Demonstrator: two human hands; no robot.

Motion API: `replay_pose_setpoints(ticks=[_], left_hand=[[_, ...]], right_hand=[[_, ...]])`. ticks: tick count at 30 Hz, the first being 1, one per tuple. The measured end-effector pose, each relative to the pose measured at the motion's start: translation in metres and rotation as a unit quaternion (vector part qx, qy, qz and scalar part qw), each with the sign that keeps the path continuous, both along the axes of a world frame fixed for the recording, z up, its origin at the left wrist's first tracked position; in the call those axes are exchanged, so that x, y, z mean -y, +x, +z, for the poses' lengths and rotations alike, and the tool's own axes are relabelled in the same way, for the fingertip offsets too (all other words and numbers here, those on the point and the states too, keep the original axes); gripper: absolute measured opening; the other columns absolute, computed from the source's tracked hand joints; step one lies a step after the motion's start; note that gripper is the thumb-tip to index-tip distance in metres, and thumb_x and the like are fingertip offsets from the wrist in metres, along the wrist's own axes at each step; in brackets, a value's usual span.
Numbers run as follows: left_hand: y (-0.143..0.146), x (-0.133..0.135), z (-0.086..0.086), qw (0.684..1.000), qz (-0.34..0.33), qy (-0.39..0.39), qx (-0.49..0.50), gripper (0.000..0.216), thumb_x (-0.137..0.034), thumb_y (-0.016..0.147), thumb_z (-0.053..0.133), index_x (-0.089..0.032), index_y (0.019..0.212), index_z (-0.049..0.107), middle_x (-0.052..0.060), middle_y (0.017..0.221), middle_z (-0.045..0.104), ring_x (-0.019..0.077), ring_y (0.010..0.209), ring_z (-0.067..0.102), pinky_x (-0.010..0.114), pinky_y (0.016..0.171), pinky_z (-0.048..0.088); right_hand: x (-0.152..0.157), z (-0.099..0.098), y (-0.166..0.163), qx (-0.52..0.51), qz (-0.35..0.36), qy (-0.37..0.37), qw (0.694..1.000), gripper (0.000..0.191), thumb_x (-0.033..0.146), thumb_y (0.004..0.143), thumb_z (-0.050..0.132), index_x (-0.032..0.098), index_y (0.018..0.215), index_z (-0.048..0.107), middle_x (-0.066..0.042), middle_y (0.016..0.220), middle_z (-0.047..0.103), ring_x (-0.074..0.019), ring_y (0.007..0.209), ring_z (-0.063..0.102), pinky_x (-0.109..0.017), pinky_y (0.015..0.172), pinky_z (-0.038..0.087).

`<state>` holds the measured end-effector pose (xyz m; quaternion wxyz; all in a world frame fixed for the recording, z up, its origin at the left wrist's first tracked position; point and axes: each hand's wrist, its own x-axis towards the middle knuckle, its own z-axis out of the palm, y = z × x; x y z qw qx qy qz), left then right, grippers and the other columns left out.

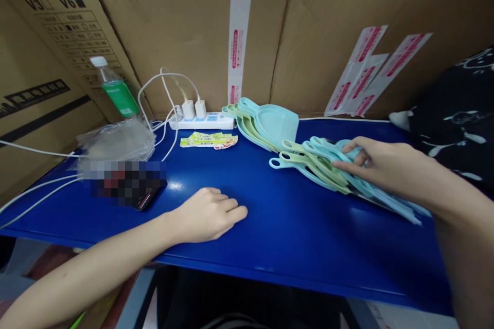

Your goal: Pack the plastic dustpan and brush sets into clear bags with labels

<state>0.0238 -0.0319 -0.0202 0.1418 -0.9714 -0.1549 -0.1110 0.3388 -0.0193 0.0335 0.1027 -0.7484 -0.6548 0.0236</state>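
Observation:
My right hand (pixel 380 162) is at a pile of small light blue and green dustpans (pixel 320 169) on the right of the blue table. Its thumb and curled fingers close around a light blue dustpan (pixel 347 153) near the top; the hand covers part of it. To the left of that pile, a second stack of dustpans (pixel 276 123), blue on top with green below, leans by the cardboard. My left hand (pixel 212 216) rests on the table near its front edge in a loose fist, nothing visible in it.
A white power strip (pixel 216 121) with chargers and cables stands at the back. Before it lie green-yellow labels (pixel 210 140). On the left are a green-labelled bottle (pixel 119 95), clear plastic bags (pixel 119 141) and a blurred dark item (pixel 135 190). Cardboard (pixel 185 36) walls the back.

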Motion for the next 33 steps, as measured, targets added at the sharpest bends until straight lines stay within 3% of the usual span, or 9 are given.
replay_pose_setpoints(ticks=[6, 12, 26, 33], left_hand=[[0.0, 0.0, 0.001, 1.0, 0.001, 0.0, -0.002, 0.024, -0.015, 0.096, 0.036, -0.017, 0.088, 0.058, -0.002, 0.064, 0.062, 0.0134, 0.05, 0.054, 0.029, 0.05, 0.039], [0.001, 0.0, 0.0, 1.0, -0.002, 0.0, 0.005, 0.027, -0.014, 0.097, 0.033, -0.016, 0.089, 0.058, -0.002, 0.064, 0.062, 0.0133, 0.051, 0.054, 0.029, 0.05, 0.039], [0.0, 0.0, 0.0, 1.0, -0.001, -0.005, -0.004, 0.019, -0.014, 0.095, 0.038, -0.016, 0.09, 0.056, -0.002, 0.065, 0.062, 0.0132, 0.052, 0.055, 0.029, 0.05, 0.039], [-0.001, 0.0, 0.0, 1.0, 0.001, -0.012, -0.01, 0.016, -0.014, 0.094, 0.04, -0.017, 0.089, 0.055, -0.002, 0.066, 0.062, 0.0132, 0.052, 0.056, 0.028, 0.051, 0.039]], right_hand=[[-0.002, -0.004, 0.003, -0.031, 0.053, 0.01, 0.998, 0.027, 0.04, 0.063, 0.051, 0.026, 0.086, 0.054, 0.002, 0.052, 0.058, -0.0235, 0.051, 0.059, -0.034, 0.049, 0.043], [-0.002, -0.005, 0.005, 0.002, 0.059, 0.022, 0.998, 0.033, 0.046, 0.062, 0.052, 0.025, 0.088, 0.057, 0.001, 0.054, 0.06, -0.0255, 0.05, 0.06, -0.035, 0.044, 0.043], [-0.001, -0.005, -0.001, 0.024, 0.108, 0.085, 0.99, 0.035, 0.039, 0.064, 0.047, 0.025, 0.095, 0.058, -0.001, 0.06, 0.065, -0.0252, 0.052, 0.062, -0.032, 0.047, 0.042], [-0.003, -0.008, -0.009, 0.038, 0.204, 0.123, 0.97, 0.039, 0.036, 0.075, 0.041, 0.017, 0.101, 0.063, -0.006, 0.062, 0.063, -0.024, 0.053, 0.06, -0.033, 0.051, 0.044]])
